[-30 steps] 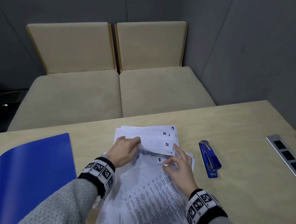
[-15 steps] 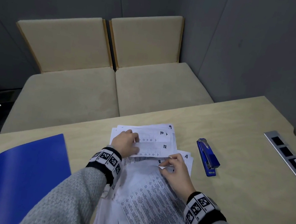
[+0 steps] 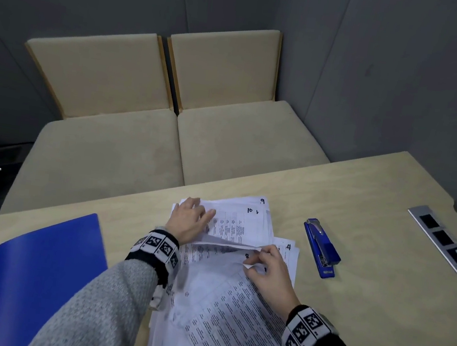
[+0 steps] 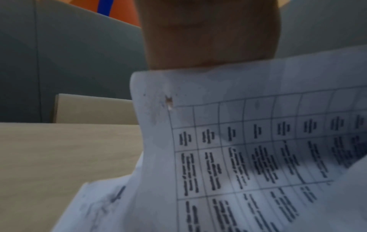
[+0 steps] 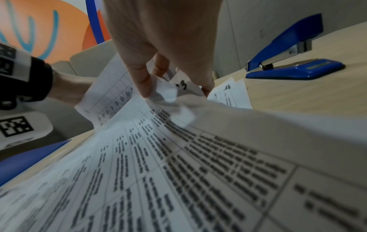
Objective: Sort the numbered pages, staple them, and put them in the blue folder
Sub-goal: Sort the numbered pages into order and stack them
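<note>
Printed pages with handwritten numbers lie fanned across the table middle. A far pile (image 3: 247, 221) shows 9 and 10; sheets marked 8 and 4 (image 3: 288, 247) lie nearer. My left hand (image 3: 189, 220) rests flat on the far pile with straight fingers, over a sheet whose near edge arches up. In the left wrist view that table-printed sheet (image 4: 238, 141) curves up to my palm. My right hand (image 3: 251, 264) pinches curled page corners; the right wrist view shows the pinched corner (image 5: 184, 85) marked with a 3. The blue stapler (image 3: 320, 247) lies right of the pages. The blue folder (image 3: 19, 276) lies open at the left.
A grey power strip (image 3: 449, 248) is set into the table at the far right. Two beige upholstered seats (image 3: 167, 141) stand beyond the table's far edge, against grey walls. The near pile of pages (image 3: 220, 317) reaches the table's near edge between my arms.
My left hand has slid away over the far pile and flattened out, and the sheet marked 12 is now out of sight. My right hand stays pinching the page corners.
</note>
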Tool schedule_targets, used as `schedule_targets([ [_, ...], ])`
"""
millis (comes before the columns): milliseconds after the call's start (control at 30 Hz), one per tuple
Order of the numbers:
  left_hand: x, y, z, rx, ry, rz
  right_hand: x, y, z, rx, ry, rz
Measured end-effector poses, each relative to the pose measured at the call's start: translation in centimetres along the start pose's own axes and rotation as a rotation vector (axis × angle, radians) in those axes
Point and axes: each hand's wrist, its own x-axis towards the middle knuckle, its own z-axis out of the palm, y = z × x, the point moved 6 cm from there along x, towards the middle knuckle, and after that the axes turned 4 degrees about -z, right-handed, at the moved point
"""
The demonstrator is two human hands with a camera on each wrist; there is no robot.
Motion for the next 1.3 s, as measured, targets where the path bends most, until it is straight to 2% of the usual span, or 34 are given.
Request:
schedule_targets([
  [133, 0.1, -0.4, -0.8, 0.158, 0.119, 0.023, -0.1, -0.2, 0.0, -0.041, 0.002, -0.015],
  [200, -0.3, -0.4, -1.6, 0.190, 0.228, 0.081, -0.1, -0.2, -0.1, -0.136, 0.022, -0.006],
  [267, -0.8, -0.3, -2.0, 0.210, 0.282, 0.134, -0.1, -0.3, -0.3, -0.218, 0.042, 0.007],
  [467, -1.6, -0.4, -2.2, 0.144, 0.239, 0.201, 0.3, -0.6, -0.4, -0.150, 0.027, 0.012],
  [600, -1.9, -0.6, -2.5, -0.161, 0.182, 0.228, 0.9, -0.2, -0.8, -0.010, 0.069, -0.003],
  [667, -2.0, -0.5, -2.6, -0.258, 0.089, 0.199, 1.3, -0.4, -1.0, -0.041, 0.073, -0.024],
  [733, -2.1, -0.2, -2.8, -0.360, 0.016, 0.111, 1.8, -0.7, -1.0, -0.054, 0.039, -0.035],
  [800, -1.8, 0.0, -3.0, -0.407, 0.016, 0.025, 2.0, -1.0, -0.7, -0.033, 0.010, -0.019],
  [900, -0.6, -0.1, -2.8, -0.282, 0.085, -0.078, 2.2, -0.9, -0.3, -0.013, -0.010, 0.021],
  [1033, 1.2, -0.5, -1.5, -0.121, -0.113, -0.168, 1.5, -1.3, -0.5, 0.046, -0.015, 0.047],
  [1100, 1.7, -0.8, -1.3, -0.047, -0.140, -0.158, 1.2, -1.4, -0.6, 0.047, -0.015, 0.047],
  [1200, 1.8, -1.0, -2.5, 0.009, 0.005, -0.069, 1.1, -1.4, -0.5, 0.059, -0.015, 0.048],
  [1300, 0.9, -0.5, -3.6, 0.143, 0.172, 0.078, 1.0, -1.2, -0.4, 0.081, -0.008, 0.051],
])
